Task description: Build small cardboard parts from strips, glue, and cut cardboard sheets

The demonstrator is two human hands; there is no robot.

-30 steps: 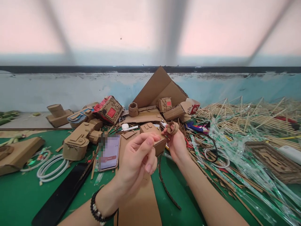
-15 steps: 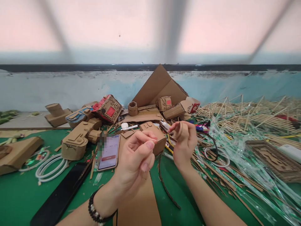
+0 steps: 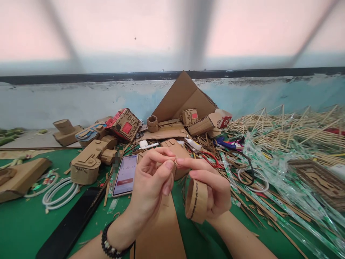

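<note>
My left hand (image 3: 153,183), a beaded bracelet (image 3: 110,241) at its wrist, is closed in a pinch at mid-view. What sits between its fingertips is too small to make out. My right hand (image 3: 215,187) holds a cardboard ring (image 3: 197,201) with a dark corrugated line around its band. The right index fingertip meets the left fingertips. Behind the hands stands a cardboard box (image 3: 180,172), partly hidden. Beneath them a flat cardboard sheet (image 3: 159,233) lies on the green table.
Left of my hands are a phone (image 3: 125,175), a black strip-like object (image 3: 71,221), a cardboard camera model (image 3: 87,160) and a white coiled tube (image 3: 60,190). To the right lie scissors (image 3: 210,158), clear plastic wrap (image 3: 280,190) and a pile of thin sticks (image 3: 302,122).
My right hand has come down and leftward with the cardboard ring, turning it so its edge faces me. Its index fingertip now meets my left fingertips. My left hand stays nearly in place.
</note>
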